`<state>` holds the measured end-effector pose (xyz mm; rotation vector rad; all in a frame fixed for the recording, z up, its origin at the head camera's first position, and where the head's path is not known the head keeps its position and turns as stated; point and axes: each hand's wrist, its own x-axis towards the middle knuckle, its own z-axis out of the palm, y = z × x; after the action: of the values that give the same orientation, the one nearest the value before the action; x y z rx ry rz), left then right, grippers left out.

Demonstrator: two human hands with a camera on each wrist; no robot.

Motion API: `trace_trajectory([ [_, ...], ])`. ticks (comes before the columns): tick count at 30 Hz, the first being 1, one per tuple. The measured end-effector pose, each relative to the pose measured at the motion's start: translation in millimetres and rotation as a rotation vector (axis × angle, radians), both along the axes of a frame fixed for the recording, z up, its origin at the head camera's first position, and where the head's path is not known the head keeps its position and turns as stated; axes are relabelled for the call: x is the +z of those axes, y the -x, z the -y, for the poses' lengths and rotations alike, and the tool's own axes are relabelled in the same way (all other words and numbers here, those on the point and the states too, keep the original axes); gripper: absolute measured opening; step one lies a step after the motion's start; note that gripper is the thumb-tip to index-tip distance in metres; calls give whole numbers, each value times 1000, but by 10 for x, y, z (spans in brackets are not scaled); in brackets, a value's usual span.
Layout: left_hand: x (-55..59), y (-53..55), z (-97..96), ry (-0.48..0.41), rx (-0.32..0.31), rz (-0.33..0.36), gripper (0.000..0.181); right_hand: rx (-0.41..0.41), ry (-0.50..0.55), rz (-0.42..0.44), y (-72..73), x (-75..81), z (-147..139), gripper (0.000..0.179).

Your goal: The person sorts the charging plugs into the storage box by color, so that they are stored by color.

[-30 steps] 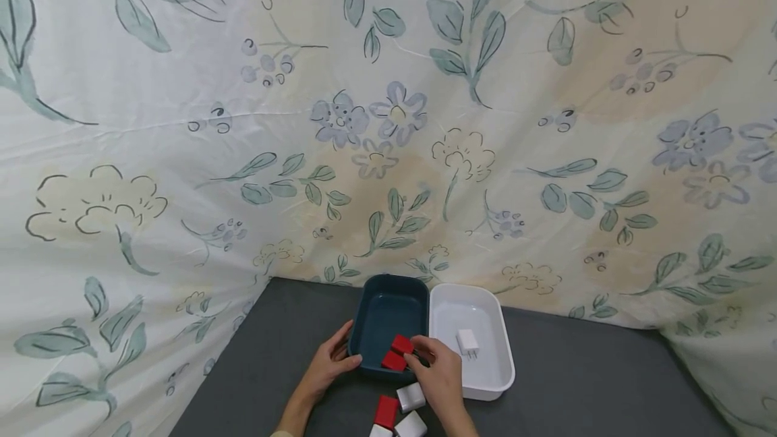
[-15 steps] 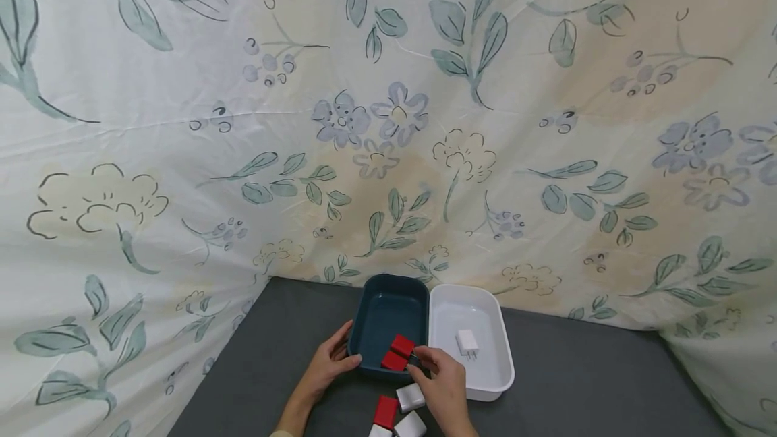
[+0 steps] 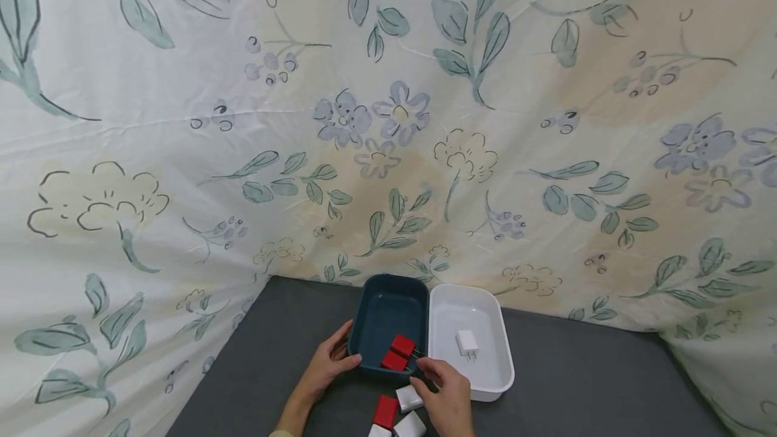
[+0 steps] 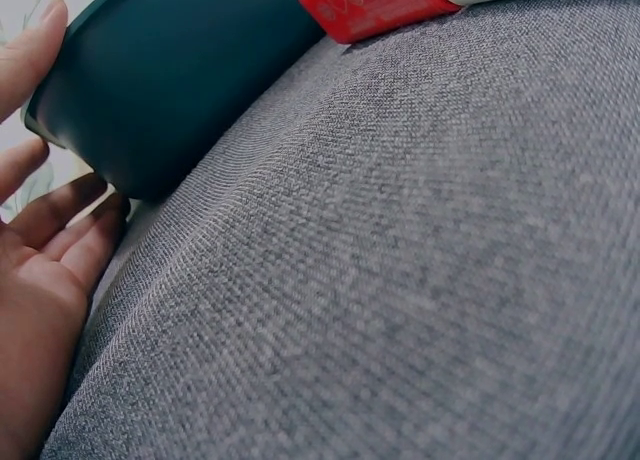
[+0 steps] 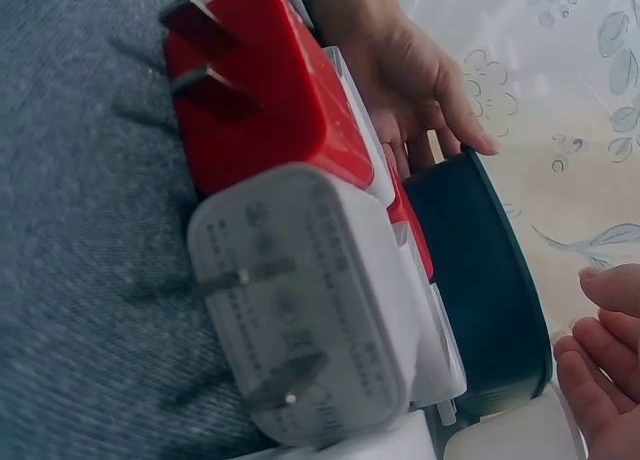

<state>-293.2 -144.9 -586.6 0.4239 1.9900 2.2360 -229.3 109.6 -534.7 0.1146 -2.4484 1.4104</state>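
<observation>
My left hand [image 3: 328,364] grips the near left side of a dark teal tray [image 3: 387,312], thumb at the rim and fingers against the outer wall. Two red plug chargers [image 3: 394,360] lie side by side in its near right corner, prongs pointing right. My right hand [image 3: 448,393] hovers just right of that corner, thumb and forefinger apart, holding nothing. Below it on the table is a loose cluster of a red charger [image 3: 385,411] and several white chargers [image 3: 410,425]. In the right wrist view, a white charger [image 5: 310,310] shows its two metal prongs up close.
A white tray [image 3: 446,305] stands against the teal tray's right side, with one white charger [image 3: 467,340] inside. Dark grey cloth [image 3: 577,383] covers the table. A floral curtain [image 3: 388,221] hangs behind and along both sides.
My right hand has let go of the upper red charger in the teal tray and drawn back toward the lower right. The left hand and both trays have stayed put.
</observation>
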Motion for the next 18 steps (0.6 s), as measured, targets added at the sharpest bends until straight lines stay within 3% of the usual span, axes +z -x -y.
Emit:
trace_trajectory([
  [18, -5, 6, -2, 11, 9, 4, 67, 92, 52, 215, -118, -47, -93, 34],
])
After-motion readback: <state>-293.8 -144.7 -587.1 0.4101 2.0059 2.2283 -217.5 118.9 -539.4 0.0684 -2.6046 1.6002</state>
